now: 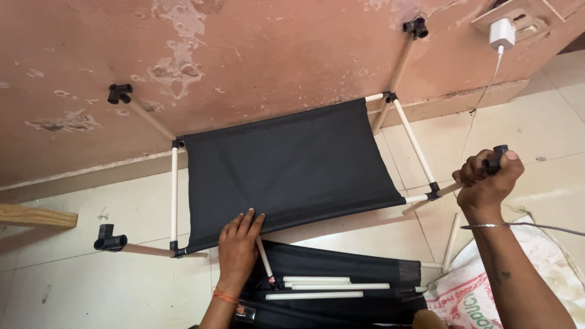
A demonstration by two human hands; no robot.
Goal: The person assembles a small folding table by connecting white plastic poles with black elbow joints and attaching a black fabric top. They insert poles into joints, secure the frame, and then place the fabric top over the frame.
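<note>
Pressing flat on black fabric shelf [286,161], left hand [239,247] spread — right hand [487,183] fisted on connector [498,157], frame lying crosswise.

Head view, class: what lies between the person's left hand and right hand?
In the head view, the near edge of the black fabric panel and a white rod with a black corner joint span from the left hand to the right hand.

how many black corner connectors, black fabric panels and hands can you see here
black corner connectors at the rod tops: 4, at, and one gripped in the right hand
black fabric panels: 2, stretched on the frame, folded below
hands: 2, left hand on the stretched panel's edge
total: 8
</note>
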